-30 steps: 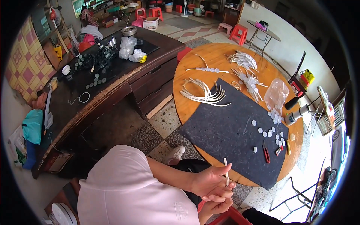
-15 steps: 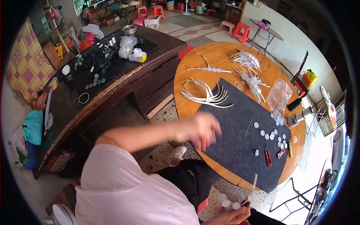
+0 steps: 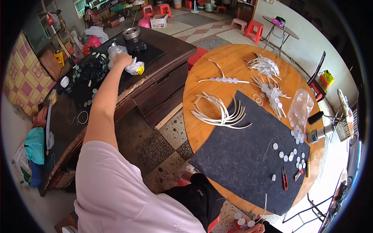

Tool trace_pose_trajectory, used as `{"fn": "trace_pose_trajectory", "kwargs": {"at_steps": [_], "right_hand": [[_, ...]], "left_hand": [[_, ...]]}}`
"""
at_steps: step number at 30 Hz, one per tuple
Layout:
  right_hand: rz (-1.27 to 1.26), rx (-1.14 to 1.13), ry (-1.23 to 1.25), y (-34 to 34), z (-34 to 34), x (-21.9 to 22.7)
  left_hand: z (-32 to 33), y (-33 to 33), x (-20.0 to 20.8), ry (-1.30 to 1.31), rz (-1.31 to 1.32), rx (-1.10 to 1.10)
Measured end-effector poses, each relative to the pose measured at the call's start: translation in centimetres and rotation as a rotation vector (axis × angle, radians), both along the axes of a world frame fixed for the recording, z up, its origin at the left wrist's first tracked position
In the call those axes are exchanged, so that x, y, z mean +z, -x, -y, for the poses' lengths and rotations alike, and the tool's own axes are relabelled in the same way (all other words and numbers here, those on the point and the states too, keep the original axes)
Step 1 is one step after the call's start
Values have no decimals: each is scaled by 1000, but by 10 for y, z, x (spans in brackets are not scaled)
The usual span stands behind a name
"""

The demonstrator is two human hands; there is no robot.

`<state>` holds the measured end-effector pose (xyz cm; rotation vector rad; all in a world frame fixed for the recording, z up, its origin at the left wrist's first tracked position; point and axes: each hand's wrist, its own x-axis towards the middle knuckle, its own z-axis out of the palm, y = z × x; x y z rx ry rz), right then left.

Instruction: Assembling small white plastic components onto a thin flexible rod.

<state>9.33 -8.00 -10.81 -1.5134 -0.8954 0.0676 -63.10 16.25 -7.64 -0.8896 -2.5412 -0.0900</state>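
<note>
Stretched across to the dark desk, my left hand [image 3: 123, 60] is closed at a clear plastic bag [image 3: 117, 51], its fingertips partly hidden against it. A second white bag [image 3: 135, 66] with a yellow patch lies beside it. At the lower edge, my right hand [image 3: 254, 228] pinches a short chain of translucent white discs [image 3: 241, 221]. A thin pale strip [image 3: 265, 204] stands up from that chain. On the black mat [image 3: 233, 163] are loose white discs [image 3: 275, 146], red-handled snips [image 3: 285, 178] and a small white piece [image 3: 273, 177].
The round wooden table [image 3: 198, 134] bears bundled white strips [image 3: 215, 112], disc strands [image 3: 272, 95], a clear bag [image 3: 301, 103] and a grey-white canister [image 3: 320, 133]. Dark tangled strands [image 3: 87, 70] and a metal ring-shaped part [image 3: 131, 33] occupy the desk [image 3: 171, 50].
My left hand has swung from above the mat's near left edge over to the clear bag on the desk. My right hand still holds the disc chain, a little lower in view.
</note>
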Motion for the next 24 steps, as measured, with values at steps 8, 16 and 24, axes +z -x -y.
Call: {"fn": "trace_pose_trajectory", "kwargs": {"at_steps": [8, 16, 24], "right_hand": [[32, -8, 12, 22, -20, 13], [185, -2, 133, 39, -19, 11], [-2, -67, 258, 52, -18, 15]], "left_hand": [[-40, 26, 24, 138, -58, -149], [-79, 52, 15, -19, 288, -42], [-78, 39, 33, 228, 447, 27]]}}
